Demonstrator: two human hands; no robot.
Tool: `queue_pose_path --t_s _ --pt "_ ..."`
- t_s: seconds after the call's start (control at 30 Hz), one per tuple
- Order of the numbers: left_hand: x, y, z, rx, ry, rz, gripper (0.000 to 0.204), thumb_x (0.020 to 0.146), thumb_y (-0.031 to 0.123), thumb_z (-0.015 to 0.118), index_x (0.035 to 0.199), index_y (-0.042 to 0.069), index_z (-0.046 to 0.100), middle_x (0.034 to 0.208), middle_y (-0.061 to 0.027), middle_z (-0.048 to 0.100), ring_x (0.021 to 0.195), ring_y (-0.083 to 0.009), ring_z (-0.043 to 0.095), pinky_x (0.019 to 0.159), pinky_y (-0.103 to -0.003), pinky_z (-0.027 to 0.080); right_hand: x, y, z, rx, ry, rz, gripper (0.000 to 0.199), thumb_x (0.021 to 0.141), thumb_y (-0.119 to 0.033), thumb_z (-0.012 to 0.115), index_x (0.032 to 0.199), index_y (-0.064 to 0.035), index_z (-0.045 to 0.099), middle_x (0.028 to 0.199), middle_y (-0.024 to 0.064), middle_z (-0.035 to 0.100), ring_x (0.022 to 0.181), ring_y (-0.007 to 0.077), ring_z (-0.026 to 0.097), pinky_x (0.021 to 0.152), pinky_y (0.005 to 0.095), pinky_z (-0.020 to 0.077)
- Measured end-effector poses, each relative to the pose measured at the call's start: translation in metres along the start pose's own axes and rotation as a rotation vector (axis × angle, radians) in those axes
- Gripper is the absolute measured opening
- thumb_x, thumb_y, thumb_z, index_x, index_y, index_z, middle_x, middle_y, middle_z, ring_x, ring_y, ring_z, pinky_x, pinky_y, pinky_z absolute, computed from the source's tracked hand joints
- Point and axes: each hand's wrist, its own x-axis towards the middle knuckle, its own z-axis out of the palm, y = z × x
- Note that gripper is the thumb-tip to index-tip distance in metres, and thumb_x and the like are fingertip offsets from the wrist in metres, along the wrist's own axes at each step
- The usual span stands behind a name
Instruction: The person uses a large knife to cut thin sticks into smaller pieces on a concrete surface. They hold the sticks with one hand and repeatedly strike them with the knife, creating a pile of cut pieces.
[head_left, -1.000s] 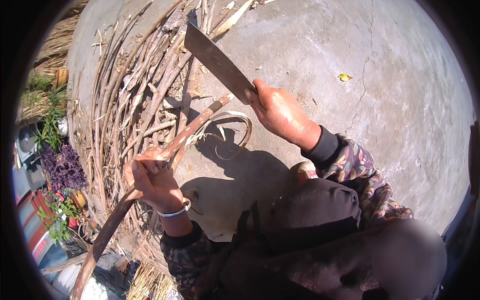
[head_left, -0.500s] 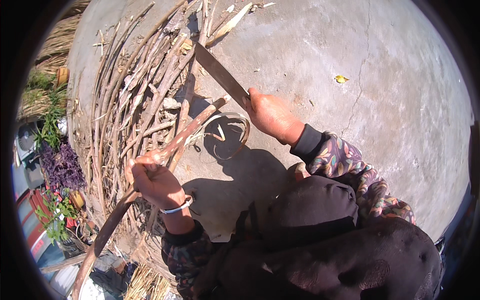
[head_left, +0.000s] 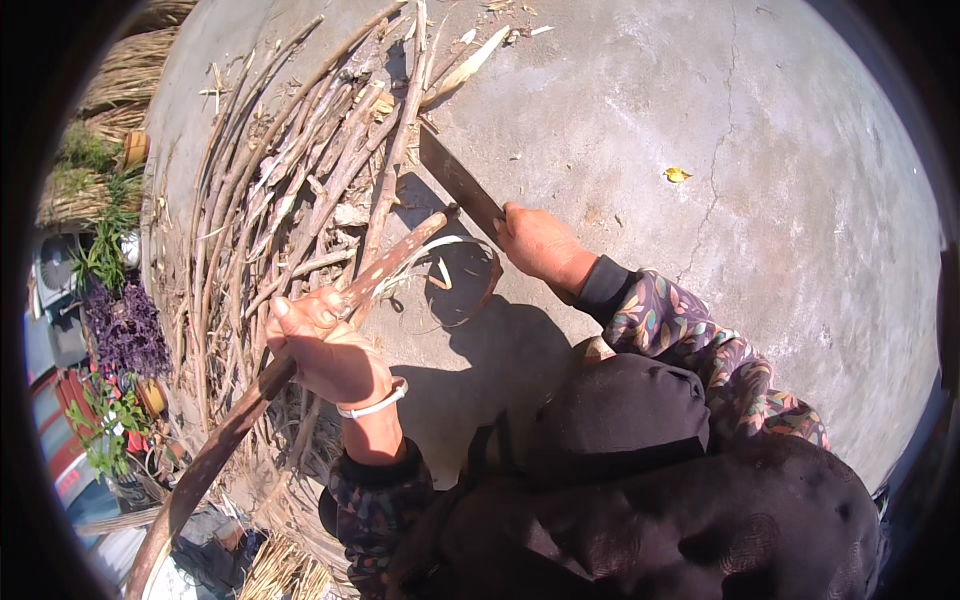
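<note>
Head view: a long stick is gripped in the closed left hand, a cleaver-like blade in the closed right hand.
The stick's axis runs from near left to far right; its far tip is met just left of the right hand, beneath the blade.

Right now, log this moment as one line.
left hand: grips stick | right hand: holds knife, blade near stick tip | stick pile on concrete
</note>
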Motion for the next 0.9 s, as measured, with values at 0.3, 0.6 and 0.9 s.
queue_pose_path --t_s 0.3,0.6,0.9 --pt "0.003 -0.001 -0.007 -0.032 0.013 0.008 0.033 0.103 0.026 0.051 0.077 0.008 0.044 0.070 -0.0034 0.042 0.073 -0.0192 0.049 0.078 -0.036 0.043 -0.007 -0.001 0.000 0.022 0.022 -0.013 0.028 0.096 -0.024 0.051 0.098 0.0036 0.056 0.083 0.0296 0.065 0.083 0.0477 0.064 0.075 0.0538 0.0501" --pt "0.004 -0.002 -0.010 -0.057 0.106 -0.030 0.030 0.103 0.027 0.052 0.083 0.007 0.043 0.070 -0.0066 0.049 0.071 -0.0191 0.051 0.077 -0.036 0.045 -0.010 0.005 0.003 0.050 0.115 -0.113 0.024 0.092 -0.019 0.053 0.094 0.0048 0.054 0.081 0.0289 0.065 0.080 0.0475 0.064 0.072 0.0554 0.0494" --pt "-0.007 0.007 -0.003 -0.094 0.002 -0.053 0.032 0.102 0.023 0.055 0.076 0.008 0.045 0.068 -0.0035 0.045 0.072 -0.0189 0.049 0.077 -0.035 0.045 -0.001 0.020 0.021 -0.039 -0.063 0.031 0.028 0.096 -0.022 0.048 0.096 0.0047 0.057 0.084 0.0297 0.066 0.084 0.0469 0.065 0.078 0.0528 0.0515"
